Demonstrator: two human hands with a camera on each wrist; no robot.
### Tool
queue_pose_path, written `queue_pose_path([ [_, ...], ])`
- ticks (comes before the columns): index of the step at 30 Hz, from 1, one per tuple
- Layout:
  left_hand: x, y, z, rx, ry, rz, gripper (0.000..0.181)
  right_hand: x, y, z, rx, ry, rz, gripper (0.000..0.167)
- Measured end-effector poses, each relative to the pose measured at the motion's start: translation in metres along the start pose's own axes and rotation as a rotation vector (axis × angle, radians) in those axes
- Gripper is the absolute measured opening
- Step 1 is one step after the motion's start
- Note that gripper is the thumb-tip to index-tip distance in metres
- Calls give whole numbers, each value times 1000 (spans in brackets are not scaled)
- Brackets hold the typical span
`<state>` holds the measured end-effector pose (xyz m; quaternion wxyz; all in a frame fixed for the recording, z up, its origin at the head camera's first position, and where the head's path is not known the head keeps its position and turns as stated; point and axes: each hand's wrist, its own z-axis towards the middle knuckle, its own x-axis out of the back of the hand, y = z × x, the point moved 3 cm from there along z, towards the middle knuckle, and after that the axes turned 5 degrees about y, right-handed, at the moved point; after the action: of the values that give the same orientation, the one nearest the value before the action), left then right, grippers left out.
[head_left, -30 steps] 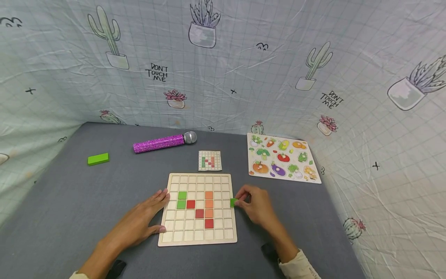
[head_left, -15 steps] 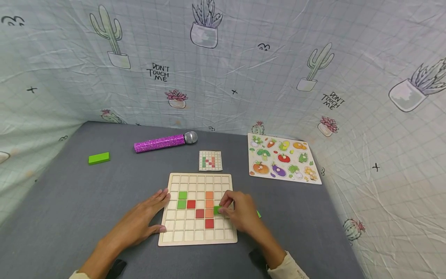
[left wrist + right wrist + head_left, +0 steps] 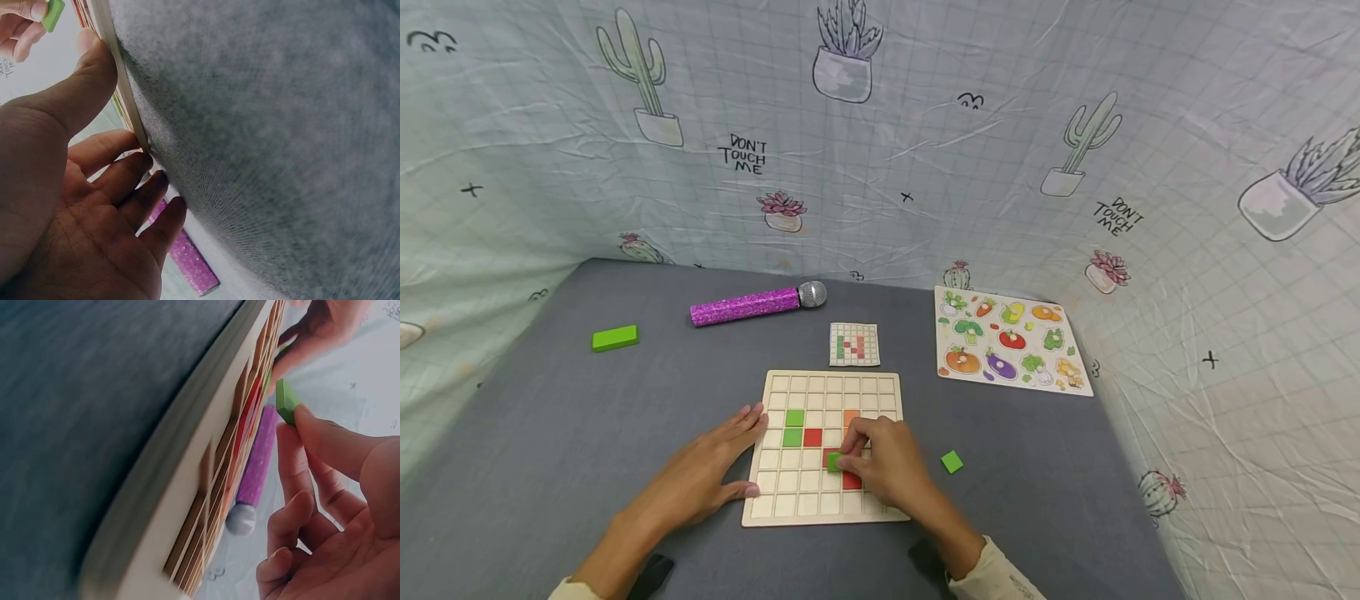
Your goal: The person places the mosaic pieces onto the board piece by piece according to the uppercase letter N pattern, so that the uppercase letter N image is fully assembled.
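A wooden grid board (image 3: 797,504) lies on the grey table, with green, red and orange square tiles in some of its cells. My right hand (image 3: 887,462) pinches a green tile (image 3: 285,402) between thumb and fingers, held above the middle of the board. Part of the orange column and a red tile are covered by that hand in the head view. At the board's left edge, my left hand (image 3: 700,471) rests with fingers and thumb extended, touching the rim. Another green tile (image 3: 952,462) lies loose on the table right of the board.
Behind the board lies a small pattern card (image 3: 853,345). A purple glittery microphone (image 3: 752,306) and a green block (image 3: 615,338) are at the back left. A vegetable puzzle board (image 3: 1012,340) lies at the back right, before a patterned cloth backdrop (image 3: 880,167).
My right hand has carried the green tile leftward from the board's right edge to over its middle. The loose green tile on the right has come into view. My left hand has stayed put.
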<state>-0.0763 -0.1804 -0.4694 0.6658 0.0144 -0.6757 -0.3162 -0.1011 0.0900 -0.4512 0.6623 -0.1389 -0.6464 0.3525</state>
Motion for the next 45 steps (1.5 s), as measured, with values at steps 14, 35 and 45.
queue_pose_path([
  [14, -2, 0, 0, -11, 21, 0, 94, -26, -26, 13, 52, -9, -43, 28],
  [35, -2, -1, 1, -34, 26, 20, 95, -49, -46, 30, 88, 49, -244, 31],
  [45, 0, -2, 0, -25, 21, 17, 94, -49, -45, 29, 108, 9, -265, 20],
])
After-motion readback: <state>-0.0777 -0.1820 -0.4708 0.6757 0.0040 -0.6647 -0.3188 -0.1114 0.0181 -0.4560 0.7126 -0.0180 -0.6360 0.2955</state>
